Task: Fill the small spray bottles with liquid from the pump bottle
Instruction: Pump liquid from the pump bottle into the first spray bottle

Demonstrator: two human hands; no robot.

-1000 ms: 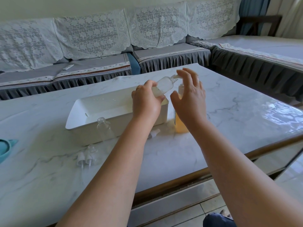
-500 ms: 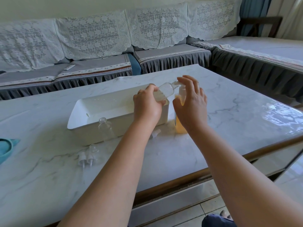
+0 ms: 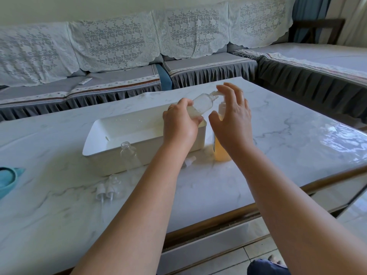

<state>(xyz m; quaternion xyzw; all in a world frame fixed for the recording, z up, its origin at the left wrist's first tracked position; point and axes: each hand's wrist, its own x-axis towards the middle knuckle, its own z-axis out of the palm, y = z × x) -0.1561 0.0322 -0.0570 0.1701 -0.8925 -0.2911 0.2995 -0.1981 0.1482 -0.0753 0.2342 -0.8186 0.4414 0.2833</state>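
Note:
My left hand [image 3: 179, 124] grips a small clear spray bottle [image 3: 202, 104], tilted with its neck against the nozzle of the pump bottle [image 3: 221, 149]. The pump bottle holds orange liquid and stands on the marble table just right of the white tray [image 3: 119, 135]. My right hand [image 3: 232, 116] rests on the pump head with straight fingers and hides most of the pump. A second small clear bottle [image 3: 129, 155] stands open in front of the tray. Two white spray caps [image 3: 105, 192] lie nearer me, and another cap [image 3: 189, 161] lies by my left wrist.
A teal object [image 3: 8, 179] sits at the table's left edge. The marble table [image 3: 278, 145] stretches right and toward me to its wooden front edge. Sofas with lace covers [image 3: 119, 44] run behind and to the right; a remote [image 3: 85, 81] lies on one seat.
My right hand pressed down on the pump head half a second ago and has risen again. My left hand keeps the small bottle at the nozzle.

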